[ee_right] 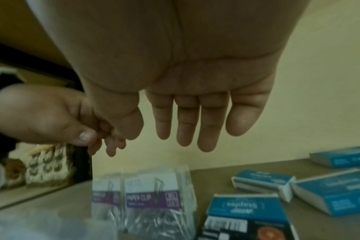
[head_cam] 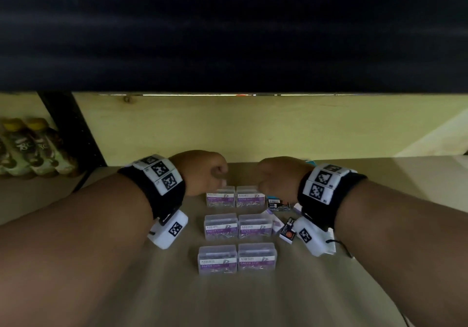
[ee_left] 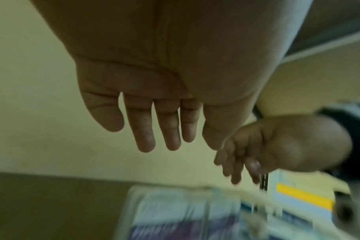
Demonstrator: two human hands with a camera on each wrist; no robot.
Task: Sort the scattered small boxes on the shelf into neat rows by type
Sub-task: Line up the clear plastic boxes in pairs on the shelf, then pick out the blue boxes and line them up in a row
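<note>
Head view: six paper clip boxes (head_cam: pixel 236 230) lined two-wide on the shelf (head_cam: pixel 253 299); left hand (head_cam: pixel 200 172) and right hand (head_cam: pixel 278 177) hover above. Left wrist: fingers (ee_left: pixel 146 134) loose, empty. Right wrist: fingers slack, empty; blue staple boxes (ee_right: pixel 263 183) lie scattered, unsorted.

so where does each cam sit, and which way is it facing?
Head: on the head, looking forward and down into the shelf; both forearms, left hand, right hand.
Left wrist: along the left palm toward the back wall.
Right wrist: along the right palm, over blue boxes.
Shared: paper clip boxes in all three.
</note>
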